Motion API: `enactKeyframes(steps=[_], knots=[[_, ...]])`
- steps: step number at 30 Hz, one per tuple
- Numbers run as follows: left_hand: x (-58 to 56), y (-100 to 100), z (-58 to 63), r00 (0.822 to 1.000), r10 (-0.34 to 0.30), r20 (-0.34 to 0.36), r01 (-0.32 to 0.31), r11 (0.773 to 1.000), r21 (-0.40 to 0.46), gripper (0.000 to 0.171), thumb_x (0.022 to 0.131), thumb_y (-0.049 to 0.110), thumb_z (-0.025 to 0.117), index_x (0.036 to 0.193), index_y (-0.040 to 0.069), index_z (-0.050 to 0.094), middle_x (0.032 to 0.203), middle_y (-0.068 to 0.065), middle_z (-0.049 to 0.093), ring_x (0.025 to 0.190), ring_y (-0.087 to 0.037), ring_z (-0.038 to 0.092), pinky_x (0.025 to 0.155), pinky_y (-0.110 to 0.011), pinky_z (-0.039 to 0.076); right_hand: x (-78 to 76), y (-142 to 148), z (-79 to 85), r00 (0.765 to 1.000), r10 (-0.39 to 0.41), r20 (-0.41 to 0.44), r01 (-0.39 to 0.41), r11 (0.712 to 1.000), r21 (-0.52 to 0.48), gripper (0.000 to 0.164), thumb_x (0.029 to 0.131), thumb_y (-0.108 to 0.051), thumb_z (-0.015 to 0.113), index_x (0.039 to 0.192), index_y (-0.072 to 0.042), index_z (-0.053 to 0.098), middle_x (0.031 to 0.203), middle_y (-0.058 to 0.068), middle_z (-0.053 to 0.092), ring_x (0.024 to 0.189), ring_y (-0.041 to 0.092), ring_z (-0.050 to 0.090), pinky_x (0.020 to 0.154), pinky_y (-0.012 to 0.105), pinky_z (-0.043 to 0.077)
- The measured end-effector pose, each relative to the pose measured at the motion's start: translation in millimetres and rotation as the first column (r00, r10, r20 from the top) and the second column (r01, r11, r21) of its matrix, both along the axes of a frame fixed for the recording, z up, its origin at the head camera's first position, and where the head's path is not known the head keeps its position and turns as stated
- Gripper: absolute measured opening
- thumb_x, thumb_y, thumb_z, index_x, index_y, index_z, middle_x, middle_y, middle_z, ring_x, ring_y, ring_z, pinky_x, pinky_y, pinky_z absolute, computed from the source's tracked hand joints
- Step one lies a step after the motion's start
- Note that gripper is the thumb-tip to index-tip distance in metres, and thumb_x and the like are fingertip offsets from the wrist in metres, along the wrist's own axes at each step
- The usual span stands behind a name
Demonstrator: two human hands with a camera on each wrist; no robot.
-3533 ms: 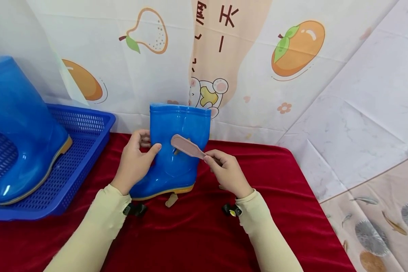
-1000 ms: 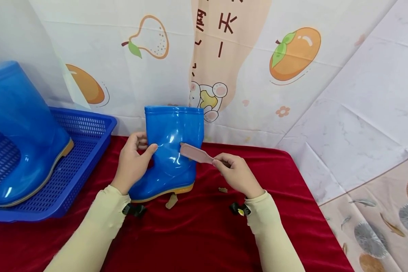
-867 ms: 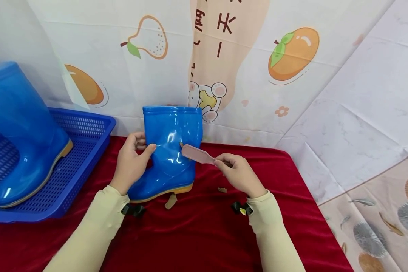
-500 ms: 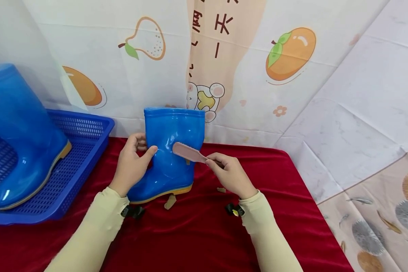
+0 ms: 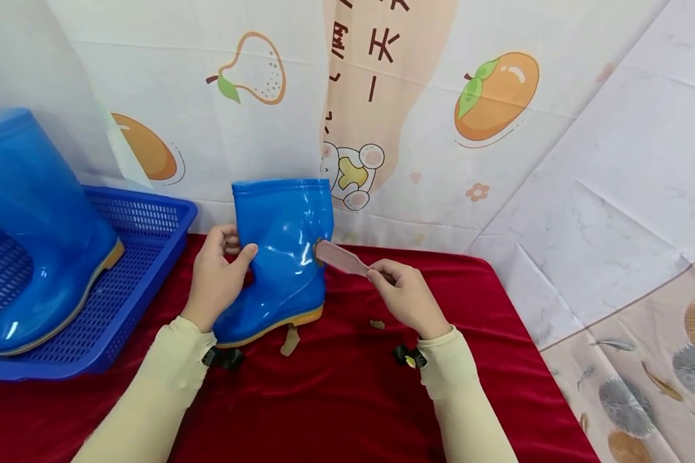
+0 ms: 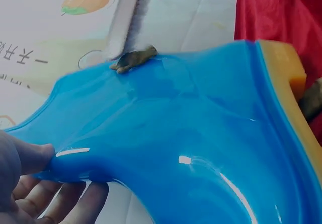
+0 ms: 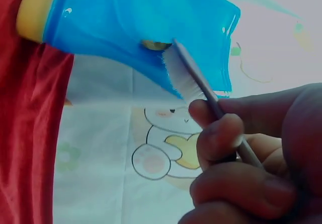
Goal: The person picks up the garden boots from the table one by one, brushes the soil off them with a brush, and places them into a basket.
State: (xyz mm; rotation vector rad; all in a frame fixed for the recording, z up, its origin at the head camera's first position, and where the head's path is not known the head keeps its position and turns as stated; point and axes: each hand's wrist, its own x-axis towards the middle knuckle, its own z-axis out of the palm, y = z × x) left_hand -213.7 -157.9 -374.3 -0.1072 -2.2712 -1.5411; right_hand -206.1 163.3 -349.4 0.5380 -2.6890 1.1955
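A shiny blue rain boot [image 5: 280,257] with a yellow sole stands on the red cloth. My left hand [image 5: 217,273] grips its front shaft, thumb on the near side and fingers behind, as the left wrist view also shows. My right hand [image 5: 408,296] pinches the handle of a pinkish brush [image 5: 342,258]. White bristles [image 7: 178,73] show in the right wrist view, turned toward the boot. The brush head lies right at a brown mud clump [image 6: 133,59] stuck on the back of the shaft.
A second blue boot [image 5: 46,238] stands in a blue plastic basket [image 5: 176,222] at the left. Brown flakes [image 5: 290,341] lie by the sole, and a smaller brown flake [image 5: 377,324] sits farther right. A printed curtain [image 5: 417,212] hangs behind the red cloth [image 5: 336,399].
The boot has turned and shifted slightly left with my left hand, bringing the mud clump to its back edge. The brush has gone back and forth across the shaft, now farther right.
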Motion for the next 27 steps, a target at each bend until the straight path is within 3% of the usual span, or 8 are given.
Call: enactKeyframes(steps=[8, 15, 19, 27], knots=[[0.8, -2, 1.6, 1.000, -0.007, 0.013, 0.007, 1.000, 0.007, 0.046, 0.105, 0.023, 0.061, 0.141, -0.001, 0.045, 0.128, -0.021, 0.058, 0.114, -0.032, 0.056, 0.100, -0.055, 0.048, -0.3, -3, -0.5, 0.999, 0.010, -0.032, -0.011, 1.000, -0.026, 0.013, 0.103, -0.020, 0.064, 0.101, -0.018, 0.077, 0.069, -0.004, 0.058, 0.062, 0.013, 0.047, 0.063, 0.029, 0.045], [1.4, 4, 1.4, 0.999, -0.054, 0.008, 0.054, 0.998, 0.009, 0.047, 0.104, 0.023, 0.063, 0.140, -0.002, 0.045, 0.128, -0.021, 0.058, 0.114, -0.033, 0.056, 0.098, -0.051, 0.047, -0.2, -7, -6.2, 0.993, 0.058, -0.104, -0.068, 0.993, -0.095, 0.013, 0.104, -0.017, 0.064, 0.105, -0.015, 0.077, 0.066, -0.003, 0.053, 0.055, 0.014, 0.041, 0.054, 0.026, 0.038], [1.1, 7, 1.5, 0.997, -0.073, 0.006, 0.073, 0.997, 0.011, 0.048, 0.104, 0.024, 0.063, 0.139, -0.002, 0.045, 0.128, -0.021, 0.057, 0.114, -0.034, 0.055, 0.100, -0.053, 0.045, -0.3, -10, -8.3, 0.995, 0.068, -0.078, -0.075, 0.993, -0.093, 0.014, 0.104, -0.019, 0.064, 0.108, -0.015, 0.076, 0.067, -0.002, 0.051, 0.057, 0.014, 0.042, 0.054, 0.026, 0.038], [0.7, 6, 0.8, 0.999, -0.051, 0.008, 0.051, 0.999, 0.013, 0.046, 0.105, 0.023, 0.063, 0.139, -0.002, 0.046, 0.129, -0.021, 0.058, 0.115, -0.034, 0.056, 0.102, -0.056, 0.045, 0.0, -5, -2.6, 1.000, 0.026, 0.007, -0.026, 1.000, 0.003, 0.014, 0.105, -0.021, 0.063, 0.100, -0.018, 0.076, 0.067, -0.002, 0.051, 0.061, 0.014, 0.044, 0.060, 0.029, 0.042]])
